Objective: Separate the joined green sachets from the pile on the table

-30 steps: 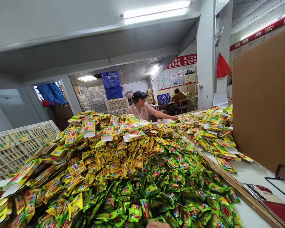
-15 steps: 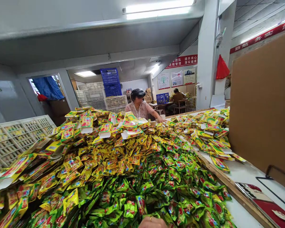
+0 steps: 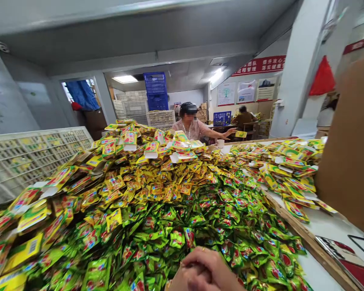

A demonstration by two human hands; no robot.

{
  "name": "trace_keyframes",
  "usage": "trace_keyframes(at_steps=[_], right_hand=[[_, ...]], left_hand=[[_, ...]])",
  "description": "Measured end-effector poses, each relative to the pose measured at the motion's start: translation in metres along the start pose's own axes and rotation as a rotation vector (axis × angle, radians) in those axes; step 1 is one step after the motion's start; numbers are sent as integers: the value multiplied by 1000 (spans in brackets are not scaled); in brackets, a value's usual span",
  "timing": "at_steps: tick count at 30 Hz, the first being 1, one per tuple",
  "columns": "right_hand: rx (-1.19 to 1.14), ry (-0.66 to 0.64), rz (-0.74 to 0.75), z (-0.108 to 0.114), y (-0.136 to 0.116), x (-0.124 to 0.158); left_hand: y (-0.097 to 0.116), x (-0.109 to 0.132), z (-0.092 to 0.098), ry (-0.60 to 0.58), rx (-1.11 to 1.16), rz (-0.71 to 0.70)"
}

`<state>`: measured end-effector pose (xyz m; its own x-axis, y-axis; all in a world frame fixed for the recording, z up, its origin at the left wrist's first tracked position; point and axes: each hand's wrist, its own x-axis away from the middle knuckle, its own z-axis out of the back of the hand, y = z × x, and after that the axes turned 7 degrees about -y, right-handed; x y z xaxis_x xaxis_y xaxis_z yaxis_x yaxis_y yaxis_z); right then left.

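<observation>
My right hand (image 3: 214,264) is at the bottom centre of the head view, its fingers bent and closed across my left hand (image 3: 182,279). The two hands press together, the left partly covered by the right and cut off by the lower edge. Whatever lies between the fingers, if anything, is hidden. Just beyond them spreads a heap of green sachets (image 3: 176,239) with red pictures on them. Farther back, yellow sachets (image 3: 157,190) lie against the green ones. Flat yellow boxes (image 3: 151,148), some with white flaps open, top the pile.
A wooden strip (image 3: 294,224) edges the heap on the right, with more yellow boxes (image 3: 291,161) past it. A brown cardboard sheet (image 3: 348,153) and a red booklet (image 3: 352,262) are at the right. A white crate (image 3: 39,161) stands left. Across the table, a co-worker (image 3: 189,125) reaches sideways.
My hands have come up into view at the bottom, where only one showed before. The view has turned left and down. The co-worker's arm is raised, with a yellow box beside the hand.
</observation>
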<state>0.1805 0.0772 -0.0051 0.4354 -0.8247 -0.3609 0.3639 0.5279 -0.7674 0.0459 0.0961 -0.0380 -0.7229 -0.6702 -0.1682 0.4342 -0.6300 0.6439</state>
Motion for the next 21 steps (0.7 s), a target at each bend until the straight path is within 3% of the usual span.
trace_keyframes(at_steps=[3,6,10,13,17,21], right_hand=[[56,89,-58,17,-20,-11],[203,104,-34,31,-28,-47],[562,31,65,43,-13,-114],[627,-12,42,45,4,-151],[539,25,29,46,14,-162],[415,77,-17,51,8,-137]], left_hand=[[1,-5,1,51,-67,-94],[11,-3,12,190,-188,-201],[26,3,27,200,-273,-202],[26,4,32,236,-283,-217],[20,6,44,480,-172,-200],[14,9,64,848,121,54]])
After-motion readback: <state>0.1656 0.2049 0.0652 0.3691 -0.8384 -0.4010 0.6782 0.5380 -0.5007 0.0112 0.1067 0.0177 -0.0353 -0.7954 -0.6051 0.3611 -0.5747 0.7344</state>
